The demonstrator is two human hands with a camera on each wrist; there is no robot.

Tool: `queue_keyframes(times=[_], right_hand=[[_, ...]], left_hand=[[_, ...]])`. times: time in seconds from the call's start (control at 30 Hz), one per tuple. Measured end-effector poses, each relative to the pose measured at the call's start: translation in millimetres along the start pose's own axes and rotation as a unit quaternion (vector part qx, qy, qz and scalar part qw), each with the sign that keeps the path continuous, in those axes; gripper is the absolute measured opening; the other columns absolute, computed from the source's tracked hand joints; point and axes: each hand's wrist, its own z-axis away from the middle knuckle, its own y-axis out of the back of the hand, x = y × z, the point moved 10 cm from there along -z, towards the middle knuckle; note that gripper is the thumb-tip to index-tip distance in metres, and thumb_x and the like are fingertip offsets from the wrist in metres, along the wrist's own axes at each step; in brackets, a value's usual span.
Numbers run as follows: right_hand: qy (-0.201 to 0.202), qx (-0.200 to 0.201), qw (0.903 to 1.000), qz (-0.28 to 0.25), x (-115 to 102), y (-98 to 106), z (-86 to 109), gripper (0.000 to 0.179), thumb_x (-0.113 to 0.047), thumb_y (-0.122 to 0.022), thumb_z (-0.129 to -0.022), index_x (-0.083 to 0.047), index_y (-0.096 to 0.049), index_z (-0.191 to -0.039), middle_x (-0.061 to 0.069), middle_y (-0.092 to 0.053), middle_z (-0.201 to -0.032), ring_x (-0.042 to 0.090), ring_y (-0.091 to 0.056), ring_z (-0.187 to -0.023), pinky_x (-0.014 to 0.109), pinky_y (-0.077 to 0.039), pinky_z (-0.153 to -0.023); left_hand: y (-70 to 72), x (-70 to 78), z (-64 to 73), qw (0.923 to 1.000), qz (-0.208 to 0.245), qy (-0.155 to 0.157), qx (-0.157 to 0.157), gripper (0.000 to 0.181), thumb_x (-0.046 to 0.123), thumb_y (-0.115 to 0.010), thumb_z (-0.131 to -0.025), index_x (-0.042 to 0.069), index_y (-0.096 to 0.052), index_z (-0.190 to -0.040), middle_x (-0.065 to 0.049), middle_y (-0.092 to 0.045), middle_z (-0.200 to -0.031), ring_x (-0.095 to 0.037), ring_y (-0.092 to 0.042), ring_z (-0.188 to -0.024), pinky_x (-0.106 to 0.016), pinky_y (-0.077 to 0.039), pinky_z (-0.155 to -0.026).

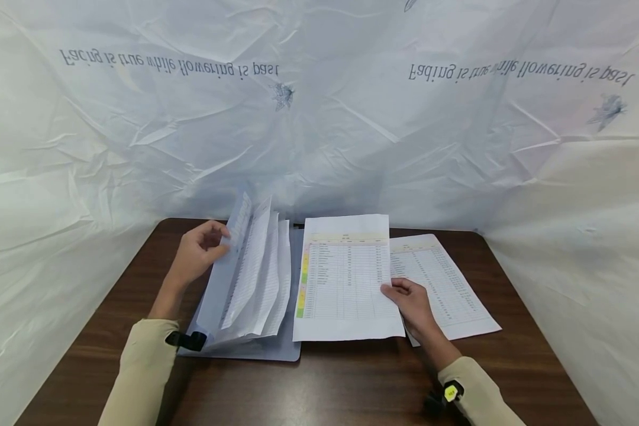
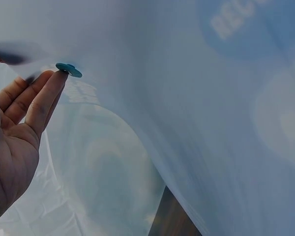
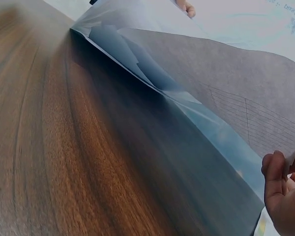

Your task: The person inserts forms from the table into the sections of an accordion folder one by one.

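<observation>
A translucent blue plastic document folder lies at the left of the table with its flap raised. Several printed sheets fan up inside it. My left hand is at the flap's upper left edge. In the left wrist view its fingertips touch the flap beside a teal snap button, with the thumb apart from them. Between thumb and fingers, my right hand pinches the right edge of a printed table sheet with a coloured strip down its left side. That sheet stands over the table, just right of the folder.
Another printed sheet lies at an angle on the right, partly under the held sheet and my right hand. Below is a dark brown wooden table. White plastic sheeting with printed words hangs behind and at both sides.
</observation>
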Motion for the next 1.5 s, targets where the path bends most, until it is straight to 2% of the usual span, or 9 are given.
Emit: queue_keyframes(times=[0.5, 0.77, 0.97, 1.3, 1.5], right_hand=[[0.003, -0.012, 0.9997, -0.021, -5, -8, -4.3, 0.034, -0.012, -0.07, -0.097, 0.008, -0.063, -0.124, 0.015, -0.072, -0.104, 0.018, -0.073, -0.081, 0.032, -0.059, -0.067], [0.007, -0.005, 0.9997, -0.021, -4, -10, -6.9, 0.036, -0.011, -0.071, -0.096, 0.01, -0.063, -0.124, 0.014, -0.073, -0.102, 0.016, -0.072, -0.078, 0.031, -0.059, -0.065], [0.013, 0.008, 0.9998, -0.015, -6, -10, -8.9, 0.037, -0.012, -0.071, -0.096, 0.009, -0.064, -0.124, 0.015, -0.073, -0.103, 0.014, -0.071, -0.077, 0.03, -0.058, -0.064], [-0.002, -0.003, 1.0, -0.008, -4, -22, -9.2, 0.036, -0.015, -0.07, -0.096, 0.006, -0.064, -0.125, 0.021, -0.07, -0.113, 0.018, -0.073, -0.082, 0.031, -0.059, -0.067], [0.007, -0.016, 0.9996, -0.021, -12, -33, -3.6, 0.037, -0.013, -0.072, -0.095, 0.009, -0.064, -0.124, 0.022, -0.071, -0.11, 0.017, -0.072, -0.08, 0.029, -0.057, -0.066]], left_hand=[[0.6, 0.8, 0.8, 1.0, -0.008, 0.004, -0.001, 0.018, -0.011, -0.069, -0.084, -0.01, -0.063, -0.101, -0.019, -0.066, -0.095, -0.011, -0.059, -0.079, -0.02, -0.049, -0.067], [-1.6, -34.3, -1.7, 0.9999, -0.012, 0.003, 0.005, 0.02, -0.009, -0.07, -0.085, -0.004, -0.065, -0.103, -0.016, -0.067, -0.098, -0.009, -0.059, -0.08, -0.019, -0.049, -0.067], [-0.9, -41.3, -1.8, 1.0, -0.001, 0.002, 0.006, 0.02, -0.004, -0.073, -0.085, 0.001, -0.066, -0.103, -0.012, -0.067, -0.097, -0.01, -0.06, -0.08, -0.019, -0.049, -0.066], [-0.9, -38.5, 0.6, 1.0, 0.002, -0.001, 0.01, 0.021, -0.007, -0.072, -0.084, -0.001, -0.065, -0.103, -0.012, -0.067, -0.098, -0.007, -0.06, -0.082, -0.017, -0.048, -0.068], [-0.7, -7.6, 3.9, 1.0, -0.004, 0.005, 0.003, 0.019, -0.011, -0.069, -0.084, -0.008, -0.064, -0.102, -0.018, -0.066, -0.098, -0.007, -0.058, -0.081, -0.018, -0.049, -0.069]])
